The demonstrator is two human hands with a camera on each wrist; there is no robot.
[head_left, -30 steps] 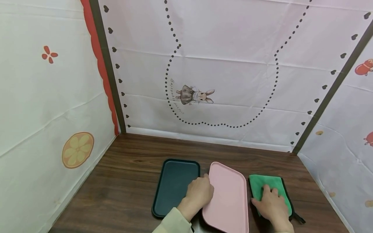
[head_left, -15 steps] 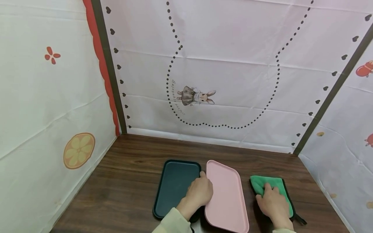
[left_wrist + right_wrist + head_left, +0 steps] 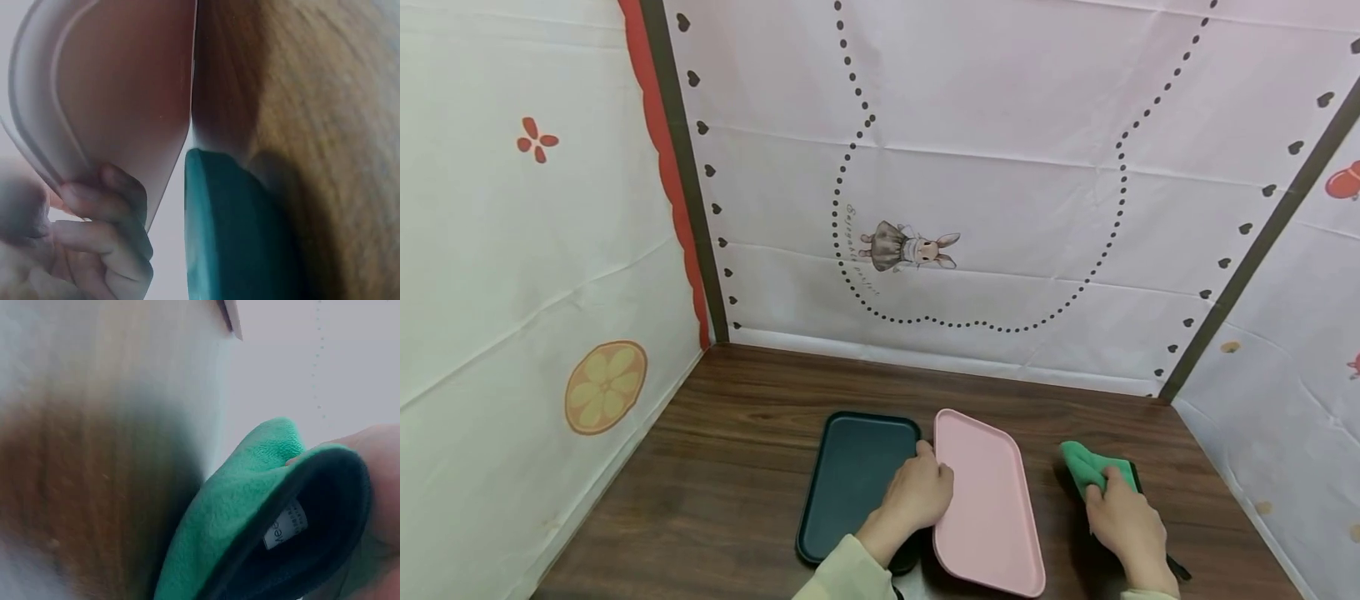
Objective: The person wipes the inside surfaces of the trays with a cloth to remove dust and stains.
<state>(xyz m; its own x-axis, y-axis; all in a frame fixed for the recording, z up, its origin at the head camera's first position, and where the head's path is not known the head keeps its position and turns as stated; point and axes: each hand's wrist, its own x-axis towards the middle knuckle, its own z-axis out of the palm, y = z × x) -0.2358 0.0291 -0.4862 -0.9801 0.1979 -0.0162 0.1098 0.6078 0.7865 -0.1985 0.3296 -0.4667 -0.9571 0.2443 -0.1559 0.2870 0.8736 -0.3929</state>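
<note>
With fingers curled under its left rim, my left hand (image 3: pixel 917 492) grips a pink tray (image 3: pixel 988 508). The tray's underside (image 3: pixel 125 81) shows in the left wrist view, so it is tilted with the held edge raised off the table. Just left of it, a dark green tray (image 3: pixel 853 479) lies flat, partly covered by that hand and forearm. My right hand (image 3: pixel 1127 529) pinches a bunched green cloth (image 3: pixel 1086 467) with black edging. In the right wrist view the cloth (image 3: pixel 231 500) curls open, showing a dark inner side and a white label (image 3: pixel 286 525).
A brown wooden table (image 3: pixel 700 467) carries everything. Fabric-covered walls stand at the left (image 3: pixel 482 275), the back (image 3: pixel 1000 208) and the right (image 3: pixel 1285 358). A black strap (image 3: pixel 1178 568) sticks out beside my right wrist.
My right hand went from resting on the flat cloth to gripping it, bunching it and moving slightly right. The pink tray's far end has swung left, closer to the dark tray.
</note>
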